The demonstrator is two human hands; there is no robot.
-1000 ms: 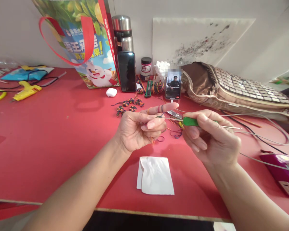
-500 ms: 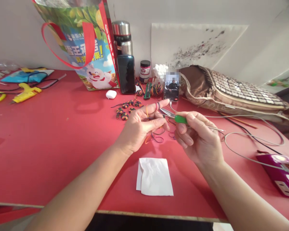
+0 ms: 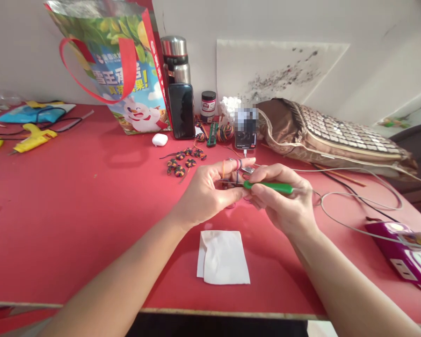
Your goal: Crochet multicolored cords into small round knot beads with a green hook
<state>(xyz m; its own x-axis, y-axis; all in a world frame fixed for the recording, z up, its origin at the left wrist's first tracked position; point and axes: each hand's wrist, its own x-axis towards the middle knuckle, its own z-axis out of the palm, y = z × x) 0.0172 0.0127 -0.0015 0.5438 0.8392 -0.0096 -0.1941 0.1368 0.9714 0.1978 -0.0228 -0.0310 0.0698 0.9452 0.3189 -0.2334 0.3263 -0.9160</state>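
Note:
My left hand (image 3: 210, 192) is closed over the red table (image 3: 73, 196), pinching multicoloured thread (image 3: 231, 164) that loops round its outstretched index finger. My right hand (image 3: 284, 201) is closed on a crochet hook with a green handle (image 3: 270, 186); the hook's metal tip points left into the thread at my left fingertips. Both hands meet at the table's middle. A small pair of scissors (image 3: 247, 169) lies just behind them. Several small crocheted multicoloured pieces (image 3: 180, 161) lie further back on the left.
A folded white tissue (image 3: 223, 257) lies near the front edge. Behind stand a printed shopping bag (image 3: 119, 70), a dark phone (image 3: 181, 111), a flask (image 3: 175, 58), a jar (image 3: 208, 104) and a second phone (image 3: 245, 133). A brown bag (image 3: 330, 133), cables (image 3: 358, 201), purple power strip (image 3: 403, 252), yellow glue gun (image 3: 33, 138).
My right hand has moved left and turned the green-handled hook so its tip meets the thread at my left fingertips. My view has shifted slightly rightward.

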